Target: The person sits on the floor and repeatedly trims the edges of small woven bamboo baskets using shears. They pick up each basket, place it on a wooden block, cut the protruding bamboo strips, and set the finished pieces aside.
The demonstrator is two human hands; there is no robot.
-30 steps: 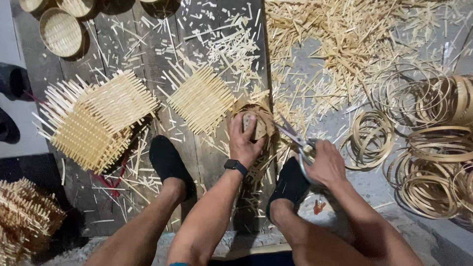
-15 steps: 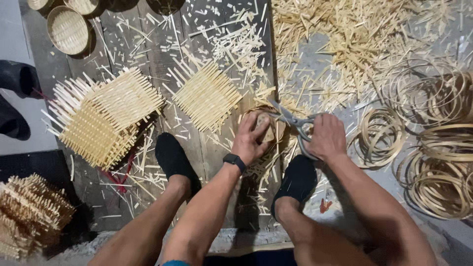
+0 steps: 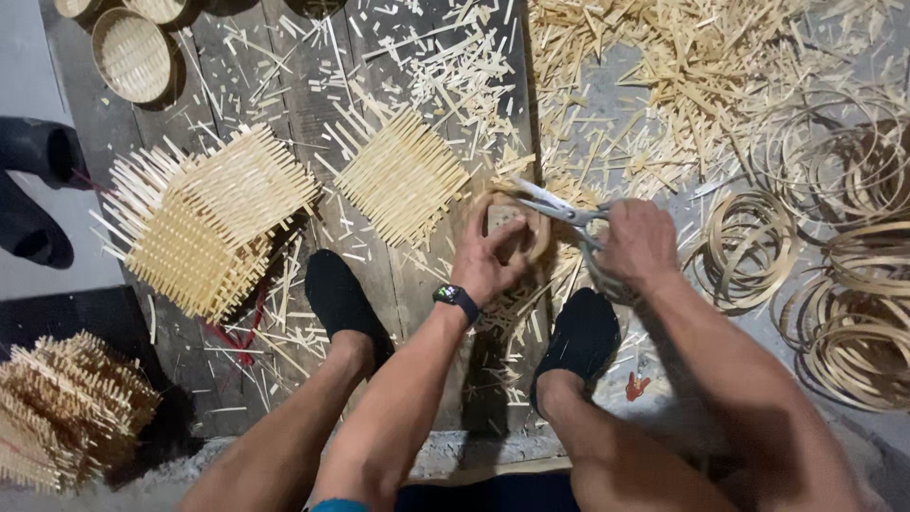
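Head view: left hand (image 3: 488, 254) grips a small woven basket (image 3: 512, 228), right hand (image 3: 637, 242) holds scissors (image 3: 555, 207) at its rim; untrimmed woven mats (image 3: 403, 175) wait nearby.

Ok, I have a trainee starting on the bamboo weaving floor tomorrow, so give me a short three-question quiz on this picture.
1. True or false: the right hand holds scissors.
2. What does the left hand press down on?
A. a loose bamboo hoop
B. a small round woven basket
C. a black shoe
3. Fill in: the pile of bamboo hoops lies on the person's ____ side.

Key: 1 true. 2 B, the small round woven basket. 3 right.
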